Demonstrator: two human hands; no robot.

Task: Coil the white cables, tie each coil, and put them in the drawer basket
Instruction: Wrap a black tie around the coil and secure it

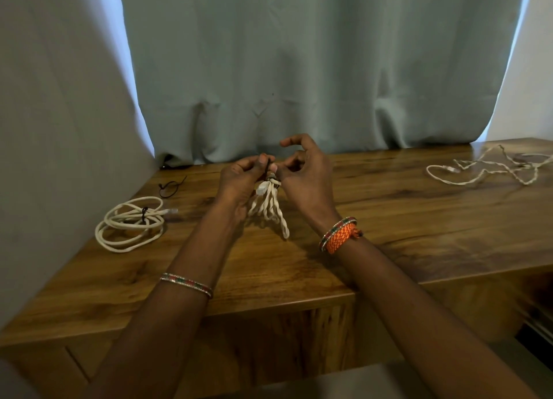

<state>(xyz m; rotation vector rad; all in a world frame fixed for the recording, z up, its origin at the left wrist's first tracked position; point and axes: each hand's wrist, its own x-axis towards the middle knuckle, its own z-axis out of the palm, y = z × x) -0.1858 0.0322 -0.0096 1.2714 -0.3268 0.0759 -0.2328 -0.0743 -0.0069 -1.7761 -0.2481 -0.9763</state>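
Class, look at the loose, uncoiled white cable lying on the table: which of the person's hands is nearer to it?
Right. The right hand is at the table's middle, with the loose cable far off on its right. The left hand is beyond it, further away.

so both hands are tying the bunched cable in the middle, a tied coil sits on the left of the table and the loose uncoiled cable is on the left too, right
Not quite. The loose uncoiled cable lies at the far right of the table, not the left, as the head view shows. The rest holds: the left hand and right hand work a dark tie on the bunched cable, and the tied coil sits on the left.
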